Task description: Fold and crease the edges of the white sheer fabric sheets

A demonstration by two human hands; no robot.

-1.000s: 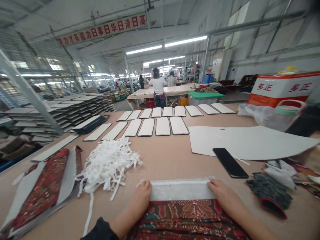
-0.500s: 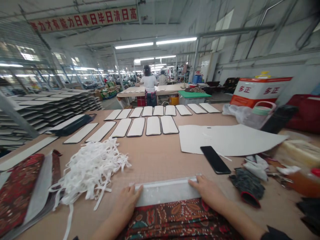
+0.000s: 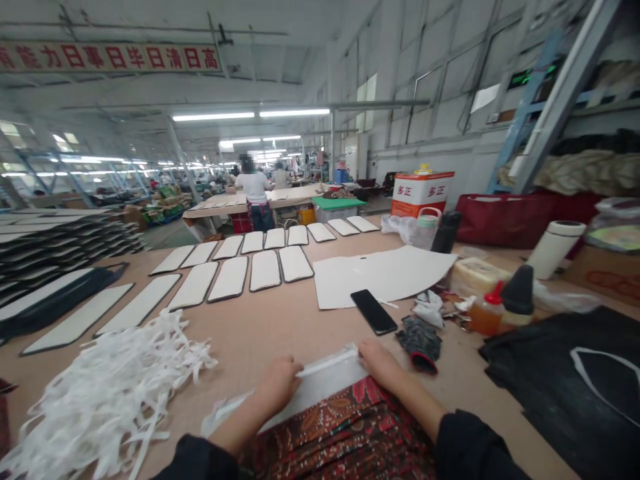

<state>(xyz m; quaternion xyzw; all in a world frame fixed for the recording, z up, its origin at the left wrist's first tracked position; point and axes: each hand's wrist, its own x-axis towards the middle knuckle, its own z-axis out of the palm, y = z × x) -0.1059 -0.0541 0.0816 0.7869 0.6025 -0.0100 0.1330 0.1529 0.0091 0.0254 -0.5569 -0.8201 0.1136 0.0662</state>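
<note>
Factory table (image 3: 240, 347): left hand (image 3: 280, 385) and right hand (image 3: 381, 363) palm-down on white fabric strip (image 3: 325, 377)

Head cam, fwd & down, close-up

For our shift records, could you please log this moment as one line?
left hand: on white panel | right hand: same | below: red paisley fabric

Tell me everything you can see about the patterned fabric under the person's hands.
The patterned fabric is a dark red and brown cloth with a paisley-like print in red, orange and green. It lies flat and slightly skewed on the tan work table, running out of view at the bottom. A pale panel adjoins its far edge. The left hand and right hand rest on that panel, just beyond the print. Whether it is one layer or several is unclear.
</note>
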